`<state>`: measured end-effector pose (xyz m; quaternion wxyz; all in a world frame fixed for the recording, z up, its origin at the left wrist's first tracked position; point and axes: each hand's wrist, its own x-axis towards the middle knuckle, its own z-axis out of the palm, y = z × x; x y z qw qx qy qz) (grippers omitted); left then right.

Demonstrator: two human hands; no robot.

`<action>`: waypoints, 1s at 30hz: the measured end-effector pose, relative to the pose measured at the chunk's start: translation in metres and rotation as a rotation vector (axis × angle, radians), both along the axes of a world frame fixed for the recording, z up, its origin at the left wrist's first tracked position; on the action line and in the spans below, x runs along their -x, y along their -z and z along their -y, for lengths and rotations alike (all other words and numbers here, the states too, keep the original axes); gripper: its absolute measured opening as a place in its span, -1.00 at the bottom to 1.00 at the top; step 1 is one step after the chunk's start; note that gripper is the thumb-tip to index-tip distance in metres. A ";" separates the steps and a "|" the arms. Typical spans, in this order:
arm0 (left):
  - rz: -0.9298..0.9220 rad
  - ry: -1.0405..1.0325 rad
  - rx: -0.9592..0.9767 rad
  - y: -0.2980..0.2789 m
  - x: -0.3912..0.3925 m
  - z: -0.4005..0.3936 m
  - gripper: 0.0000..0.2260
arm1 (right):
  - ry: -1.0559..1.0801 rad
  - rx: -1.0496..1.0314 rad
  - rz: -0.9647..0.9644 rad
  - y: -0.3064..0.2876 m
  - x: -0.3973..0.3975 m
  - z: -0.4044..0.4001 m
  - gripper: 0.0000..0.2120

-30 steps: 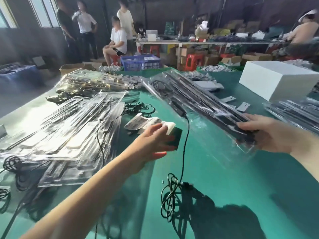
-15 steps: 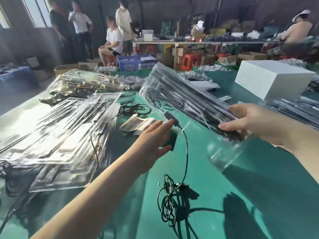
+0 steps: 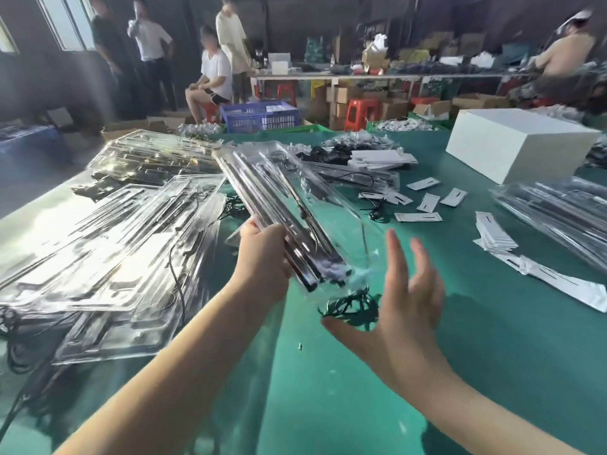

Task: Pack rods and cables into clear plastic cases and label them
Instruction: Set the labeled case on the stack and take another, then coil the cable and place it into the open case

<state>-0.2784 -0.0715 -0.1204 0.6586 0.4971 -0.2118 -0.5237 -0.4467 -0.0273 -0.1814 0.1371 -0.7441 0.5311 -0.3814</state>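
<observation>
Tabletop (image 3: 328, 405): green, busy.
Left hand (image 3: 262, 254): grip holds case (image 3: 295, 205) (long way pointing away).
Right hand (image 3: 404, 297): grip loose, beside cable (image 3: 353, 307).

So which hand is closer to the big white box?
Right. The right hand hangs open over the green table, on the big white box's side; the left hand grips the clear plastic case, farther away.

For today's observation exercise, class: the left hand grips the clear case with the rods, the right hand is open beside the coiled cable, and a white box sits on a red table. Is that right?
One detail is wrong: the table is green, not red, as the head view shows. The rest stands: the left hand grips the clear case with the rods, the right hand is open beside the coiled cable, and the white box sits on the table.
</observation>
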 end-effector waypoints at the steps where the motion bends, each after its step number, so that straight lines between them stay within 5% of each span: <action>1: 0.001 -0.029 -0.009 0.000 -0.005 0.001 -0.85 | 0.127 -0.085 0.000 0.007 0.001 0.005 0.19; 4: 0.023 -0.013 -0.095 0.001 -0.017 0.003 -0.88 | 0.201 -0.467 -0.286 0.022 0.014 0.036 0.02; 7: 0.102 0.107 -0.201 0.010 -0.030 0.004 -0.88 | 0.272 -0.399 -0.403 0.030 0.036 0.062 -0.48; 15: 0.091 0.172 -0.151 0.039 -0.034 0.002 -0.87 | 0.478 -0.562 -0.238 0.034 0.031 0.106 -0.18; 19: 0.070 0.210 -0.052 0.037 -0.035 -0.001 -0.83 | 0.628 -0.473 0.132 0.030 0.032 0.124 -0.20; 23: 0.196 0.217 -0.021 0.043 -0.038 -0.014 -0.79 | 0.511 -0.352 0.162 0.028 0.046 0.136 -0.57; 27: 0.191 0.208 -0.100 0.053 -0.040 -0.022 -0.81 | 0.340 -0.053 0.308 0.019 0.059 0.133 -0.70; 30: 0.289 0.243 -0.201 0.068 -0.041 -0.028 -0.82 | 0.195 0.128 0.182 0.006 0.064 0.124 -0.79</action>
